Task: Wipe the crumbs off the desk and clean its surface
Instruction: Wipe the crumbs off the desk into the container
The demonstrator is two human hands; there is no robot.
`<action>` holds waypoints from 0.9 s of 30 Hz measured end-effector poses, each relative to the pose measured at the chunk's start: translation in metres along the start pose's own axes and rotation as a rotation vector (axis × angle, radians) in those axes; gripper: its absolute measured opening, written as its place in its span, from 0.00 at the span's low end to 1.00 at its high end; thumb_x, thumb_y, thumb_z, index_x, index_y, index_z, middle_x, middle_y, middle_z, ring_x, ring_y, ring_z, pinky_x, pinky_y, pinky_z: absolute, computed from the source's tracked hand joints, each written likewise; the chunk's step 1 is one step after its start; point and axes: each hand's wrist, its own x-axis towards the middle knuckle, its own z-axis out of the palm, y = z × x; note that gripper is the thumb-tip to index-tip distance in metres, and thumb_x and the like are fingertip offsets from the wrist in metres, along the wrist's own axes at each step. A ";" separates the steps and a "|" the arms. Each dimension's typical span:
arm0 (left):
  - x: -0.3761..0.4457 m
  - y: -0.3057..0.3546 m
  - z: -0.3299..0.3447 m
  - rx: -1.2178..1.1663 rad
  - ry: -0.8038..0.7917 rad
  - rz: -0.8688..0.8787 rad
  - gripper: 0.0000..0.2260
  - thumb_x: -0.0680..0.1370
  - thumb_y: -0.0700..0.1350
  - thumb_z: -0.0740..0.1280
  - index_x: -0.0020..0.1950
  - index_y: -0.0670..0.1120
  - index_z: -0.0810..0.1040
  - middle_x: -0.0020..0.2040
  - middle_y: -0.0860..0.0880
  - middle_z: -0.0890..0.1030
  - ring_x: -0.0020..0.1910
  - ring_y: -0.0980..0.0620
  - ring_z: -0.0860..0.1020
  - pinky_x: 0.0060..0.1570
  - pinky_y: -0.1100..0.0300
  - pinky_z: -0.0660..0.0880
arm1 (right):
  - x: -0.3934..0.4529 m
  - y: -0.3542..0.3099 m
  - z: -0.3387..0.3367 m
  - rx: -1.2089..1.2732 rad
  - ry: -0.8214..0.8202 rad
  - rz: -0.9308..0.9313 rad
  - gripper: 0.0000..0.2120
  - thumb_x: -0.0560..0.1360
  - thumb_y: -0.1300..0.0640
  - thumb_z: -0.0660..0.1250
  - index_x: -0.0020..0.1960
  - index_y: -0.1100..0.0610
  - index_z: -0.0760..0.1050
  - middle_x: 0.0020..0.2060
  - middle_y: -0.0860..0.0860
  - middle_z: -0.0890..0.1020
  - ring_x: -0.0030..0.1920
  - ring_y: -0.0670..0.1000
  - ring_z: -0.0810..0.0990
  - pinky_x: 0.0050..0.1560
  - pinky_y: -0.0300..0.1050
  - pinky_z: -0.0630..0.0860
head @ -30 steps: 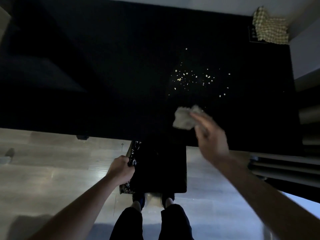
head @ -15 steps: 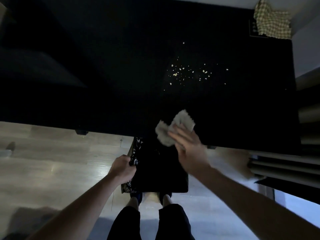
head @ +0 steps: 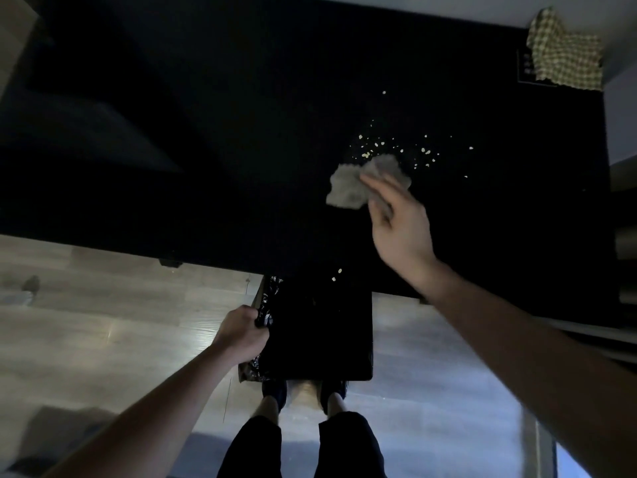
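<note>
The crumbs [head: 396, 151] are scattered as pale flecks on the dark table [head: 172, 132], right of centre; two further flecks [head: 336, 274] are seen at the near edge. A crumpled grey cloth [head: 348, 189] is held against the table just on the near side of the main scatter, touching its closest flecks. The cloth is pinched under the fingertips of the right hand [head: 400, 222], the fingers being closed onto its right part while the rest is left spread. This placement is judged to suit a pull of the crumbs toward the near edge. Directly below that edge, a bin lined with a black bag [head: 265, 315] is positioned. Its rim is gripped by the left hand [head: 243, 334], closed firmly on the liner, presumably so that falling crumbs are caught. A checked cloth [head: 565, 53] is left unused at the far right corner.
</note>
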 end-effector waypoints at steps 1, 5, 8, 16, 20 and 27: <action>0.001 -0.001 0.000 -0.001 -0.004 0.006 0.14 0.73 0.44 0.68 0.29 0.45 0.70 0.26 0.52 0.74 0.24 0.54 0.70 0.24 0.61 0.64 | 0.020 0.002 0.000 -0.050 0.006 0.006 0.21 0.83 0.61 0.63 0.74 0.48 0.75 0.77 0.47 0.73 0.78 0.43 0.66 0.79 0.40 0.64; 0.002 -0.003 -0.001 -0.028 -0.019 0.022 0.14 0.74 0.43 0.68 0.28 0.46 0.70 0.24 0.53 0.72 0.23 0.54 0.69 0.24 0.59 0.63 | 0.075 0.015 0.007 -0.204 -0.011 0.080 0.20 0.85 0.60 0.61 0.75 0.48 0.73 0.79 0.47 0.69 0.82 0.48 0.61 0.82 0.49 0.61; 0.002 -0.003 -0.001 -0.016 -0.020 0.033 0.13 0.73 0.43 0.67 0.29 0.45 0.72 0.25 0.51 0.74 0.24 0.53 0.70 0.26 0.58 0.65 | 0.066 0.022 0.027 -0.294 -0.022 0.065 0.20 0.85 0.59 0.62 0.75 0.50 0.74 0.79 0.48 0.69 0.82 0.50 0.61 0.82 0.50 0.61; -0.001 -0.005 -0.004 -0.012 -0.028 0.009 0.12 0.73 0.41 0.67 0.29 0.45 0.71 0.27 0.52 0.75 0.26 0.53 0.73 0.27 0.60 0.67 | -0.073 0.013 0.048 -0.258 -0.141 -0.093 0.22 0.81 0.62 0.63 0.73 0.49 0.77 0.76 0.47 0.74 0.79 0.50 0.67 0.77 0.54 0.69; -0.004 0.000 -0.005 0.011 -0.036 0.009 0.12 0.71 0.39 0.66 0.28 0.45 0.69 0.27 0.50 0.75 0.26 0.51 0.73 0.27 0.60 0.66 | -0.144 -0.005 0.062 -0.181 -0.301 -0.084 0.25 0.82 0.64 0.62 0.75 0.44 0.74 0.78 0.39 0.69 0.81 0.41 0.61 0.79 0.46 0.66; -0.003 0.004 -0.013 0.023 -0.041 0.053 0.14 0.72 0.39 0.65 0.27 0.45 0.68 0.24 0.52 0.72 0.24 0.53 0.70 0.25 0.61 0.63 | -0.134 -0.015 0.045 -0.016 -0.185 -0.044 0.24 0.82 0.63 0.62 0.74 0.45 0.75 0.75 0.39 0.71 0.77 0.31 0.62 0.73 0.28 0.63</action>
